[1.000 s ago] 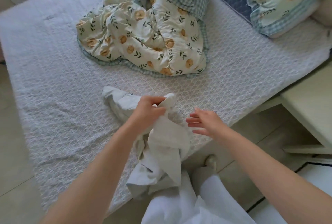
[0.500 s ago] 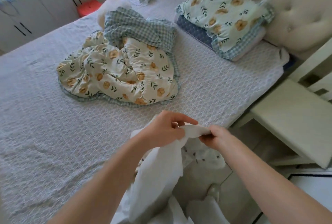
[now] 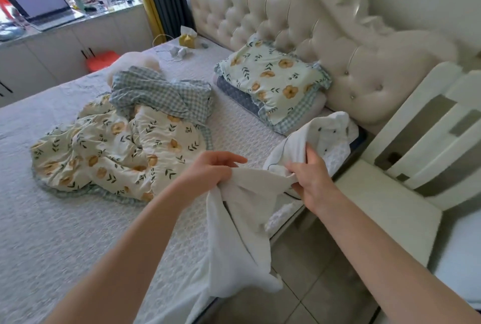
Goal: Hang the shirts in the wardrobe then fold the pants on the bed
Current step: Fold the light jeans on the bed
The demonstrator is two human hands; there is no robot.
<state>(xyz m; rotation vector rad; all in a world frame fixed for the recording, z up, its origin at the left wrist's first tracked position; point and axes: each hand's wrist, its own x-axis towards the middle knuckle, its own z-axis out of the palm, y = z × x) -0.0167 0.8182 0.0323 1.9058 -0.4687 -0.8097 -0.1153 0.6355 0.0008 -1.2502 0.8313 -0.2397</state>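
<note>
Both hands grip one white garment [image 3: 244,222] held up over the near edge of the bed [image 3: 65,232]. The left hand [image 3: 208,172] is clenched on a bunched fold, with cloth hanging below its fingers. The right hand [image 3: 309,180] pinches another edge, and a dotted part rises above its fingers. A floral quilt [image 3: 117,152] lies beyond the left fingers, a pillow [image 3: 273,81] beyond the right

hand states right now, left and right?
Left hand: closed, gripping the white garment, index finger extended.
Right hand: closed on the same garment, pinching its upper edge.
</note>
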